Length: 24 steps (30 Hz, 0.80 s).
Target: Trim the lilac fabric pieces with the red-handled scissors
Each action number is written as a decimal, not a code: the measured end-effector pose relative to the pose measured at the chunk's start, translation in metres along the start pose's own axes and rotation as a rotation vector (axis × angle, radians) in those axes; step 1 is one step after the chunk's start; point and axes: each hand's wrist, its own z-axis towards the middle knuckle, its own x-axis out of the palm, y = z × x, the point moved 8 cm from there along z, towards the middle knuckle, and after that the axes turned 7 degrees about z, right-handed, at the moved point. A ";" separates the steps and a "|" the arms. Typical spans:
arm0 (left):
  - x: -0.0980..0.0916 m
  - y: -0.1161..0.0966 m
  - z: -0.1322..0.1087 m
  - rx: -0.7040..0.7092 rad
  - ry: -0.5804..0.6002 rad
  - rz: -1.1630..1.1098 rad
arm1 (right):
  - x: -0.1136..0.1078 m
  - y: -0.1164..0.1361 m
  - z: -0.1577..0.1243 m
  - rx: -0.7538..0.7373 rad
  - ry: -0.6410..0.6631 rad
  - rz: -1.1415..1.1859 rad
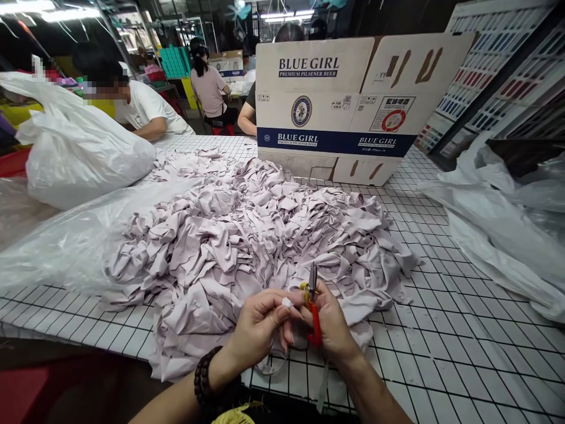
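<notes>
My left hand [258, 321], with a dark beaded bracelet at the wrist, pinches a small white scrap of cloth [286, 302] between thumb and fingers. Beside it, my right hand [333, 324] is closed around small red-handled scissors [315, 321]; their dark blades point upward, and something yellow shows near the pivot. The fingertips of both hands are close together, partly hiding what lies between them. Just beyond and beneath them spreads a big heap of pale pinkish-grey fabric pieces [212, 235]. A thin pale strip [323, 386] hangs below my right hand.
The table [441, 341] has a white cover with a black grid. A beer carton [331, 82] stands behind the heap. Plastic bags lie at left [88, 147] and right [498, 224]. A person in white [152, 109] sits at far left; other people are farther back.
</notes>
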 end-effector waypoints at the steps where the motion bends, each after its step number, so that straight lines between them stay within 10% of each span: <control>1: 0.000 0.000 0.001 0.011 -0.002 -0.017 | -0.003 0.001 -0.002 0.005 -0.007 -0.014; 14: -0.010 -0.014 0.000 0.311 -0.115 0.467 | -0.012 0.075 -0.062 -0.104 -0.218 -1.213; 24: -0.003 -0.015 0.000 0.287 -0.015 0.363 | 0.005 0.075 -0.055 -0.168 -0.104 -1.426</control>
